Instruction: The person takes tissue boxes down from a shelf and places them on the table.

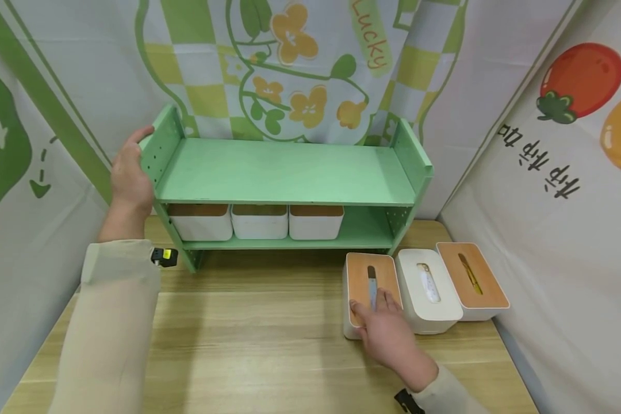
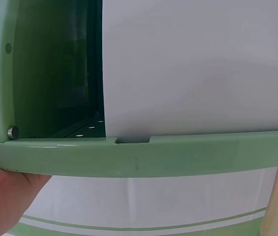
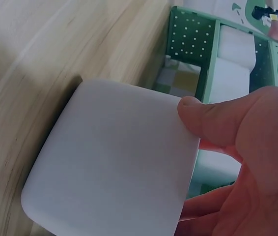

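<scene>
My left hand [image 1: 131, 175] grips the upper left side panel of a green two-tier shelf [image 1: 284, 172], its fingers over the panel's edge. The left wrist view shows part of that hand [image 2: 6, 196] beneath a green edge. My right hand [image 1: 390, 333] holds the near end of a white tissue box [image 1: 359, 270] with a wood-coloured slotted lid. In the right wrist view the thumb [image 3: 198, 115] presses the box's white end wall [image 3: 109, 157], while the other fingers reach across the lid. Something grey-blue shows through the slot.
An all-white tissue box [image 1: 440, 305] and another wood-lidded one [image 1: 489, 282] stand in a row to the right. Three white boxes [image 1: 261, 224] sit on the lower shelf board. Printed curtains [image 1: 543, 190] surround the wooden table [image 1: 253, 345].
</scene>
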A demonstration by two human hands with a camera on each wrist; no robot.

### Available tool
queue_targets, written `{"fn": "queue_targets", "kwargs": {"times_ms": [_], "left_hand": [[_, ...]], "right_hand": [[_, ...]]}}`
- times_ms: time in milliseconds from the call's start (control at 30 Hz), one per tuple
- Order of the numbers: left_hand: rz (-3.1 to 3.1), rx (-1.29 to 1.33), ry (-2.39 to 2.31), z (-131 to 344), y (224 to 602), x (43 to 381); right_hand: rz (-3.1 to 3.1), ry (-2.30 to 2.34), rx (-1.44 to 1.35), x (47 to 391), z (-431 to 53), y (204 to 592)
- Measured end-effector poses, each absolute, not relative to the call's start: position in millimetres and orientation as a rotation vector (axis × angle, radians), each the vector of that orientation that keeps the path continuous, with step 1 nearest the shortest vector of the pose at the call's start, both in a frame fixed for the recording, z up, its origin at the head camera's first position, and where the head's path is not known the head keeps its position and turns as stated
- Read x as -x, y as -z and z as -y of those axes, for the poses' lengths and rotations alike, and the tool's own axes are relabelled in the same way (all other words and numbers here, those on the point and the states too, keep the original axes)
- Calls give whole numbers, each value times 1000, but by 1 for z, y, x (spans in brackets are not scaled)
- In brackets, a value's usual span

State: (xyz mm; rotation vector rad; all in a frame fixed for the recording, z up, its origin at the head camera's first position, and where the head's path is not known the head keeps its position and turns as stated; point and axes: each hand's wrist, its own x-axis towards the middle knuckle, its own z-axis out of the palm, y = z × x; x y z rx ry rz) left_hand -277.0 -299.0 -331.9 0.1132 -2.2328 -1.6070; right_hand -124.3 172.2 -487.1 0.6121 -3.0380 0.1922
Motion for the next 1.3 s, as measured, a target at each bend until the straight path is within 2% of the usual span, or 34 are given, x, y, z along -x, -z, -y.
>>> {"fn": "queue_targets", "kwargs": {"times_ms": [967,1300], "left_hand": [[2225,-108,1592,298,331,276],[2243,-119,1615,296,329,274]], "right_hand": [[3063,-299,-587,124,-189,479],[2938,-564,-453,150,-205,449]]}}
